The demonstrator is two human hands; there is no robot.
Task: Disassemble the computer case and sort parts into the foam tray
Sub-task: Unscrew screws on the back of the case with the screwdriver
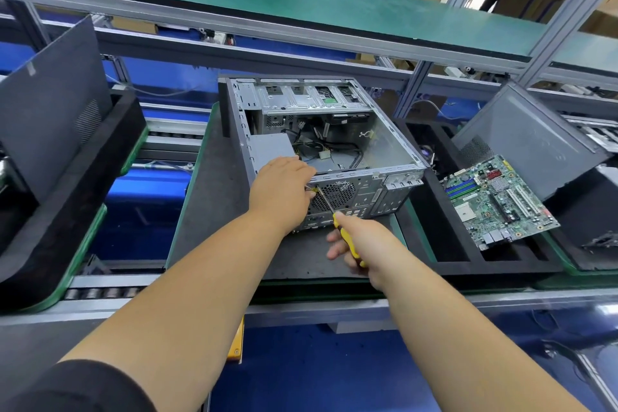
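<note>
An open grey computer case (384,147) lies on its side on a dark mat (217,211), with loose cables and a power supply (271,150) inside. My left hand (284,184) rests over the case's near rear edge, fingers curled down by the fan grille (334,194). My right hand (361,244) grips a yellow-and-black screwdriver (347,241), whose shaft tip touches the rear panel beside my left fingers. A green motherboard (495,201) leans in the black foam tray (451,257) to the right.
A grey side panel (521,140) leans in the foam tray behind the motherboard. Another dark panel (53,110) stands in a foam tray (67,204) at the left. Roller conveyor rails (100,293) run along the front. A green shelf (267,0) spans overhead.
</note>
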